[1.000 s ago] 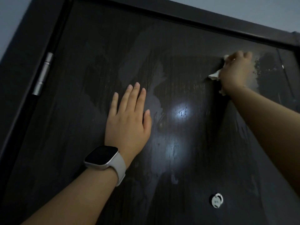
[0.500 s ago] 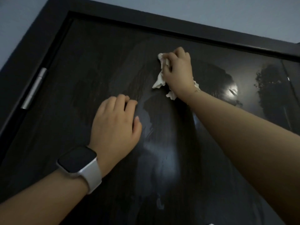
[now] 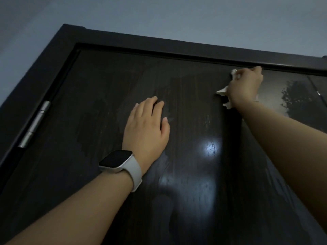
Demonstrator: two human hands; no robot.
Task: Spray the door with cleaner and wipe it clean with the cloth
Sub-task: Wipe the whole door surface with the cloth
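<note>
A dark frame (image 3: 159,45) runs along the top and down the left side. Above it is a plain grey-blue wall (image 3: 177,16). A silver hinge (image 3: 36,123) sits on the left edge of the frame, upright along it. A watch (image 3: 117,162) with a dark square face and a white strap is on a wrist.

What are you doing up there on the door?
A person is cleaning the dark door. The right hand grips a white cloth and presses it against the door near the top edge. The left hand, with a watch on its wrist, rests on the door, fingers partly bent. Pale wet smears show on the wood.
</note>
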